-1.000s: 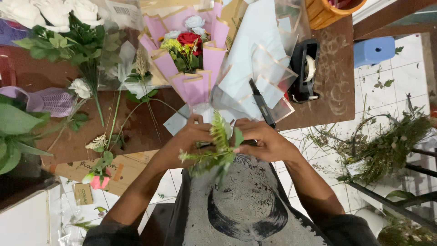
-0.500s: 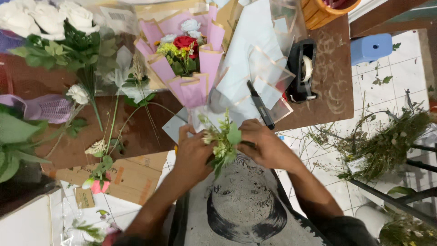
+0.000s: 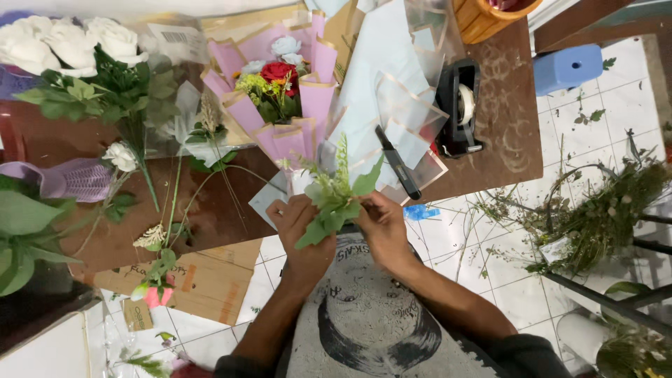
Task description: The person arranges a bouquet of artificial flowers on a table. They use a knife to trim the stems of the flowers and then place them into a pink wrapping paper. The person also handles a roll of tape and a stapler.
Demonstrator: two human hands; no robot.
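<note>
We grip a leafy green sprig point(image 3: 334, 199) between left hand point(image 3: 302, 227) and right hand point(image 3: 381, 222), both closed on it; it stands upright, tip toward the pink-wrapped bouquet point(image 3: 280, 91) just beyond.

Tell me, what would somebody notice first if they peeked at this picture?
Probably the small bunch of green leafy stems held between the person's left hand and right hand at the table's near edge. Just behind it on the brown wooden table lies a finished bouquet wrapped in pink paper with a red rose in the middle. White roses with dark green leaves fill the far left corner.
</note>
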